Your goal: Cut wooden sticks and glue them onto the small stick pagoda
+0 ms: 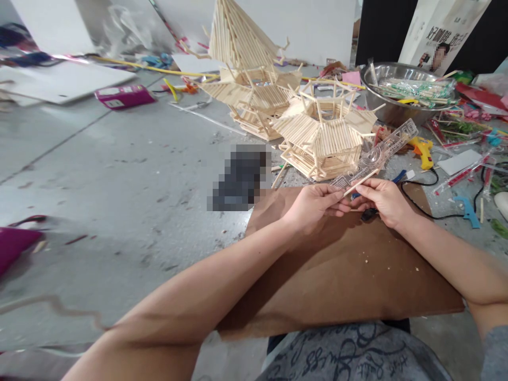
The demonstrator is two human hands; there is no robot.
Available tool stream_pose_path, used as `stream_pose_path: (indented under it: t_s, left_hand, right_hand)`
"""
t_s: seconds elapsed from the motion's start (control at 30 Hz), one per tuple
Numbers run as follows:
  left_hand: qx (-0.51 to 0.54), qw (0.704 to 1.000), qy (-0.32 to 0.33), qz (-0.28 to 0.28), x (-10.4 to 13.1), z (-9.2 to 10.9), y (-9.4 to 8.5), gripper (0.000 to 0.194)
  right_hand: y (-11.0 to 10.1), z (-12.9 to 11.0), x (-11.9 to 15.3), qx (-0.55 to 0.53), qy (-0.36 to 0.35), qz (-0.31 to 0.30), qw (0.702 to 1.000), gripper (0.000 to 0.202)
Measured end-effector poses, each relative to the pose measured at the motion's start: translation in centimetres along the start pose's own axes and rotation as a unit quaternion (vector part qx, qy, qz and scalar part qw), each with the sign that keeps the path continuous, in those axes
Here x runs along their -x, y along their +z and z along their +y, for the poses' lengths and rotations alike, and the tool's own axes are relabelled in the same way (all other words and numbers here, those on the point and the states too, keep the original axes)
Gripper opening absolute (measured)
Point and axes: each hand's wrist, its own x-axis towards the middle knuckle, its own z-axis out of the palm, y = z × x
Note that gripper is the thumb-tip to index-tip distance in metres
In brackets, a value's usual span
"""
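Observation:
Between my two hands is a thin pale wooden stick (360, 183), slanting up to the right. My left hand (319, 205) pinches its lower end, and my right hand (380, 199) pinches it farther along. Both hands are above a brown cardboard sheet (341, 280). Just beyond them stands a many-sided wooden stick model (331, 140) with sloping roof panels. A taller stick model (248, 53) with a pointed roof stands behind it to the left. A clear plastic stencil ruler (381, 151) lies beside the nearer model, partly behind my hands.
A dark pixelated object (240, 177) lies left of the cardboard. On the right are a yellow glue gun (423, 152), a blue tool (468, 211), a black cable and scattered packets. A metal bowl (397, 108) holds wrapped sticks. A purple packet (125, 97) lies at far left.

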Motion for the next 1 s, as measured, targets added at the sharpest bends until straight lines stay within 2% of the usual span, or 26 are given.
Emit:
stream_pose_path:
  t_s: [0.4, 0.87, 1.0]
  left_hand:
    - [0.022, 1.000, 0.007, -0.003, 0.11, -0.13, 0.16, 0.013]
    - [0.013, 1.000, -0.003, -0.012, 0.25, 0.02, 0.17, 0.012]
    - [0.031, 0.999, -0.009, -0.039, 0.25, -0.02, -0.03, 0.014]
  right_hand:
    - [0.47, -0.08, 0.40, -0.087, 0.005, -0.014, 0.996, 0.028]
    - [0.53, 0.10, 0.38, -0.090, 0.006, -0.013, 0.996, 0.025]
    - [0.45, 0.11, 0.31, -0.085, 0.003, -0.011, 0.996, 0.025]
